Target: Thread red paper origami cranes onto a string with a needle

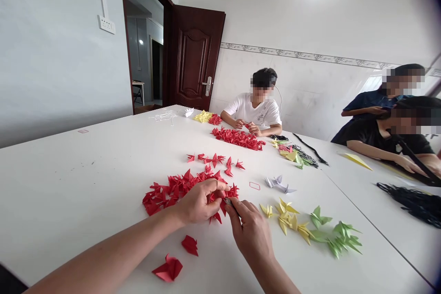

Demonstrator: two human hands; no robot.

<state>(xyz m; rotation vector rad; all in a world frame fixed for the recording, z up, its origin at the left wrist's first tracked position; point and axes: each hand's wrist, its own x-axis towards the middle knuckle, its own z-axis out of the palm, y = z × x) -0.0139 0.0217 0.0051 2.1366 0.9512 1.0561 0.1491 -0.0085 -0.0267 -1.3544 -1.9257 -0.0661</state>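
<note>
In front of me, my left hand (204, 200) is closed, thumb and fingers pinching a red paper crane (222, 196), mostly hidden by the fingers. My right hand (254, 229) grips a slim dark tool (228, 201) with a metallic end, which meets the paper at my left fingertips; its exact kind is unclear. Just beyond my left hand lies a heap of red paper cranes (188, 183). Two more red folded pieces, one nearer (168, 268) and one farther (190, 245), rest below my left wrist.
Yellow cranes (288, 221), green cranes (341, 236) and pale purple cranes (279, 183) lie to the right. Across the white table (103, 183), a person in white (257, 112) handles something red behind another red heap (239, 138). Black cords (411, 202) and two people are at the right.
</note>
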